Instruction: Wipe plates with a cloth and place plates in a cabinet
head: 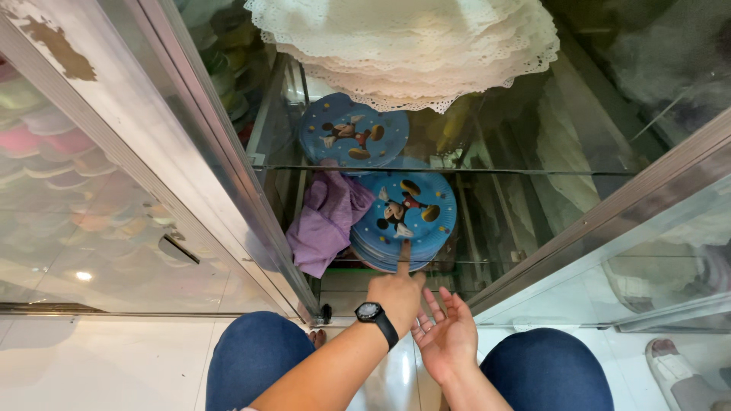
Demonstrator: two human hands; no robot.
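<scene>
- Left hand, with a black wristwatch on the wrist, is extended into the open glass cabinet; index finger is laid on the near rim of the stack of blue paper plates
- Left grip: nothing held, other fingers curled under, only the one fingertip touching
- Right hand is held open, palm up, just beside the left wrist; nothing gripped, no contact with the plates
- Plate stack is seen on a lower glass shelf, round, blue with yellow dots and a cartoon mouse print, scalloped edge
- Second similar plate stack is set on the shelf above, behind
- Purple cloth is crumpled against the left side of the lower stack, touching it
- White lace doilies are piled at the top of the cabinet
- Risk, judged: stack sits near the shelf's front edge, so a one-finger pull could fan the thin plates or tip them off
- Risk, judged: cloth could be dragged along with the stack
</scene>
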